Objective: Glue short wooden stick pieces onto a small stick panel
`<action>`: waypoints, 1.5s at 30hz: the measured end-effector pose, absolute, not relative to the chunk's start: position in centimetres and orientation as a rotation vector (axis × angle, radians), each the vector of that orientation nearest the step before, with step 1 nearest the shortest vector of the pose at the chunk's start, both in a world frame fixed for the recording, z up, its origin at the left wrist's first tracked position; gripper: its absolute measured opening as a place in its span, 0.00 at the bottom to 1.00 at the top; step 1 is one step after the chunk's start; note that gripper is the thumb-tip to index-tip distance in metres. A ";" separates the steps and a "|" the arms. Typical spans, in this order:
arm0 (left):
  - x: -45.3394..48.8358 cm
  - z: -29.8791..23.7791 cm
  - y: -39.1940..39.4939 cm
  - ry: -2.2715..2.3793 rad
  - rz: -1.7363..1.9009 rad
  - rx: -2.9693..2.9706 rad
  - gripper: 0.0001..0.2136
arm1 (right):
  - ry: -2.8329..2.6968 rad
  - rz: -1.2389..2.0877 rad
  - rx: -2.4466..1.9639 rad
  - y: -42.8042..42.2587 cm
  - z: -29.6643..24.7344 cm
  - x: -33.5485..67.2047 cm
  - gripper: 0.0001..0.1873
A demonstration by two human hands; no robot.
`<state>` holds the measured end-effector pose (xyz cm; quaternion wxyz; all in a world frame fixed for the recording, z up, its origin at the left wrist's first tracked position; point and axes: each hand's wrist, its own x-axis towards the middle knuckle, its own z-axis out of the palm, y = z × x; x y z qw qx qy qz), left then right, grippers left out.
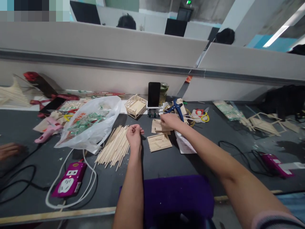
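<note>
Inspected left hand (pixel 134 135) first; found curled, with thumb and fingertips drawn together, above left of the stick panel (pixel 159 142); cannot tell whether pinching a small piece or nothing. Inspected right hand (pixel 169 121) next; found bent over brown card (pixel 156 126), just beyond the stick panel; cannot tell from this angle whether gripping or merely touching. Found stick panel lying flat on the dark table (pixel 171 167), in front of and between both hands, apart from each; noted short slanted sticks across the middle of the rows. Recorded to the left of the panel: loose sticks (pixel 114 146) in a fanned heap beside the left hand; farther left, a plastic bag (pixel 90 124) with green-marked contents, then a pink glue gun (pixel 49 128). Recorded beyond the panel: a railed stick model (pixel 135 106), and a dark phone (pixel 154 94) standing upright before a jar (pixel 163 92). Recorded to the right of the panel: printed paper (pixel 186 146), partly under the right forearm; beyond that, a blue-handled tool (pixel 177 109) and scissors (pixel 202 116). Noted at far left of the panel: another person's hand (pixel 10 151), well apart.
</note>
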<state>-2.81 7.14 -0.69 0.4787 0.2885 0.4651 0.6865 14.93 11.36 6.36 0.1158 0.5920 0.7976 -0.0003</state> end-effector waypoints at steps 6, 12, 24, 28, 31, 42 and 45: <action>-2.4 -0.3 6.8 1.138 1.558 0.720 0.15 | 2.272 -0.198 1.733 10.7 5.5 15.7 0.12; -2.5 -0.3 6.7 1.158 1.497 0.731 0.16 | 2.275 -0.316 1.692 11.0 4.8 15.6 0.12; -2.6 -0.3 6.7 1.150 1.454 0.723 0.16 | 2.277 -0.352 1.607 9.6 5.6 14.7 0.13; -2.6 -0.3 6.7 1.137 1.476 0.725 0.15 | 2.300 -0.362 1.682 8.9 5.8 15.5 0.12; -2.4 -0.4 6.6 1.158 1.485 0.754 0.14 | 2.312 -0.312 1.814 8.4 5.9 16.2 0.13; -2.1 -1.5 6.1 1.379 1.251 1.388 0.06 | 2.497 -1.973 2.968 4.2 5.0 16.7 0.12; -1.5 -0.6 6.2 1.474 1.097 1.621 0.06 | 2.501 -2.338 2.942 4.4 6.9 16.9 0.13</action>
